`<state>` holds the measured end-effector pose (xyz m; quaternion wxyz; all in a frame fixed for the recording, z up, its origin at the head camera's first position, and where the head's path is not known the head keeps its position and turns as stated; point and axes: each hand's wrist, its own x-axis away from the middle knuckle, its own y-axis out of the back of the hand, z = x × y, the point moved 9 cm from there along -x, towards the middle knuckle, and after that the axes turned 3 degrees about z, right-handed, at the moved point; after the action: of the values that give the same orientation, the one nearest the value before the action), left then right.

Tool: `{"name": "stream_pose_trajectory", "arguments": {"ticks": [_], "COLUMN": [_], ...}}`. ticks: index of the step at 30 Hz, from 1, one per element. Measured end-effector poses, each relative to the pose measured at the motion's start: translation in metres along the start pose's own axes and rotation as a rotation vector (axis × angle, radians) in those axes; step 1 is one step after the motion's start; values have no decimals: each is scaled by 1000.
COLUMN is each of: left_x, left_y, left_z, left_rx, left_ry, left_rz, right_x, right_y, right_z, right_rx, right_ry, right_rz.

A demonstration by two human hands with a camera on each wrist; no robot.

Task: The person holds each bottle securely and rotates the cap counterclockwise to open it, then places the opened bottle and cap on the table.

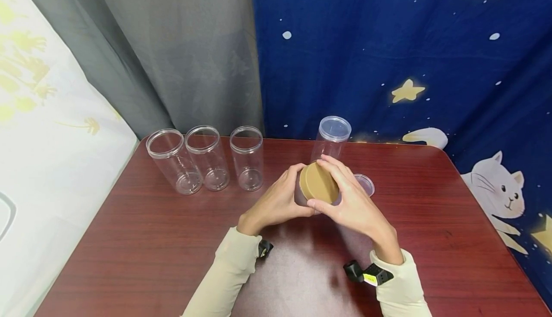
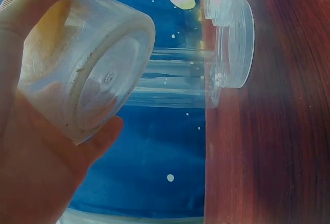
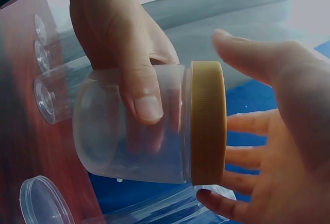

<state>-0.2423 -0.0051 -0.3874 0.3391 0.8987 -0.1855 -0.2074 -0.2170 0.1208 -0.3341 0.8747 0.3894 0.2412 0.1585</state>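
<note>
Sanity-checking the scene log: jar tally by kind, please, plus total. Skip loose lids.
Open tall clear jars: 3
Lidded tall clear jar: 1
Short jar with tan lid: 1
Total: 5

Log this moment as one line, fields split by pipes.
left hand: grips small jar | right hand: fingers spread at tan lid | tan lid: on jar | nearby: three tall jars, capped tall jar, loose clear lid
</note>
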Motion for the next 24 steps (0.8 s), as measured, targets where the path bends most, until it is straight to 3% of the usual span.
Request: {"name": "stream_pose_trajectory", "arguments": {"ticks": [9, 24], "left_x": [0, 0], "left_y": [0, -2], "left_z": [1, 1], "left_rx": [45, 13], "left_ry": [40, 27], "left_rz": [-10, -1], "right_x": [0, -1], "right_y": [7, 4], "right_z": [-3, -5], "right_rx": [85, 148], "right_ry": [-56, -79], "right_rz": [-107, -84]}}
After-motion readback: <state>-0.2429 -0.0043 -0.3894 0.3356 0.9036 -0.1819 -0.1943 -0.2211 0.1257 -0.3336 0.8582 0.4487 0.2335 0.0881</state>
